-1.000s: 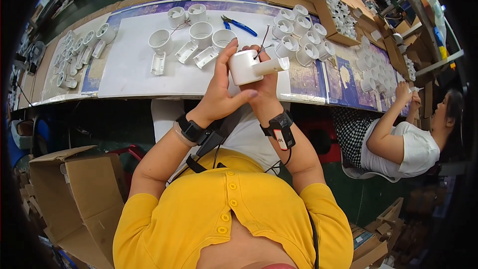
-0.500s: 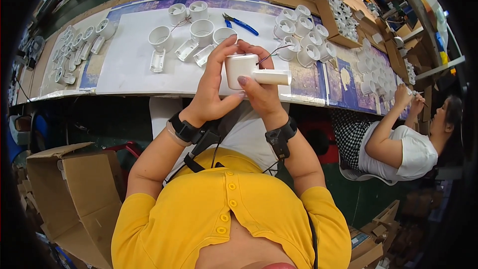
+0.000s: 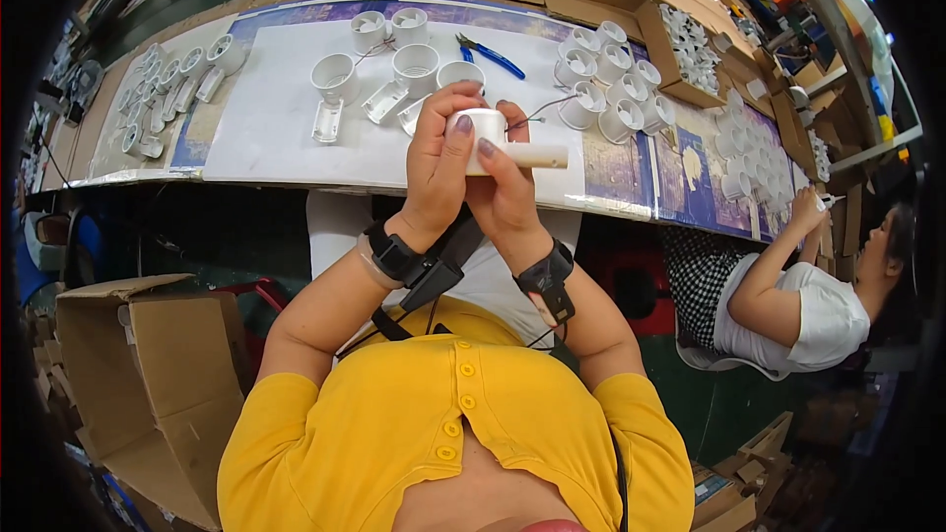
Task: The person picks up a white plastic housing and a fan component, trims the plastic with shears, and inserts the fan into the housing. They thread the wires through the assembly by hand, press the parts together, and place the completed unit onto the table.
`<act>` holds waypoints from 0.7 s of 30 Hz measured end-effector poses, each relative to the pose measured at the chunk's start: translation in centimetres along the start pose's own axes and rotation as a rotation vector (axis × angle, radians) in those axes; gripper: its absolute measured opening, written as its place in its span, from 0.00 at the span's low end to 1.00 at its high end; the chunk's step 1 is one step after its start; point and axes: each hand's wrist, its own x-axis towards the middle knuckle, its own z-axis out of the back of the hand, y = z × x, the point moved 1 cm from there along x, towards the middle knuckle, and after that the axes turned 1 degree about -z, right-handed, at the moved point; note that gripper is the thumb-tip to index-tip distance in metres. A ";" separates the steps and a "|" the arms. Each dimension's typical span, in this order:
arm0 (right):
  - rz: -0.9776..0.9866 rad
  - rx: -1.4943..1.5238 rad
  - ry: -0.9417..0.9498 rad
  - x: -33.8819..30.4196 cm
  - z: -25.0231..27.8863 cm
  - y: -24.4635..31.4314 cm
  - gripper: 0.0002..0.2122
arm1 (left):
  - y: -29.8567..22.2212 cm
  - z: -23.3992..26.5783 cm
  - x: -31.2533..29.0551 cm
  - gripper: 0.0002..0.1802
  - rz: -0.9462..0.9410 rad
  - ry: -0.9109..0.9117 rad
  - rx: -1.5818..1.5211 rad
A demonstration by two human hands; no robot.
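Observation:
Both hands hold a white plastic housing (image 3: 486, 122), a round cup shape with a straight handle pointing right. My left hand (image 3: 437, 163) wraps its left side, thumb lying on the body. My right hand (image 3: 507, 192) grips from below and the right, its thumb where the handle meets the body. Thin dark wires (image 3: 534, 116) stick out on the far right side. Just beyond my hands stand similar white handled housings (image 3: 335, 77) on a white sheet (image 3: 266, 128), some holding parts. Blue-handled cutting pliers (image 3: 498, 59) lie behind them.
White round cups (image 3: 613, 61) cluster to the right; more handled housings (image 3: 187, 67) line up at the left. An open carton (image 3: 690, 91) of small white parts sits at the back right. A co-worker (image 3: 803, 310) sits at the right. A large cardboard box (image 3: 187, 365) stands at the lower left.
My left hand has closed in around the housing, its thumb now on the body. The view has shifted slightly, so the table things appear a little further right.

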 end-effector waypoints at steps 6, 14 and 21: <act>-0.117 0.204 -0.022 0.7 -0.2 2.8 0.25 | -2.1 1.1 0.9 0.28 -0.277 0.142 0.543; 0.381 -0.659 -0.264 1.4 1.7 4.1 0.19 | -2.0 2.6 0.9 0.34 -0.204 0.245 0.612; 0.559 -1.200 0.132 1.2 -0.7 3.7 0.12 | -2.7 1.3 0.5 0.37 -0.151 0.350 0.643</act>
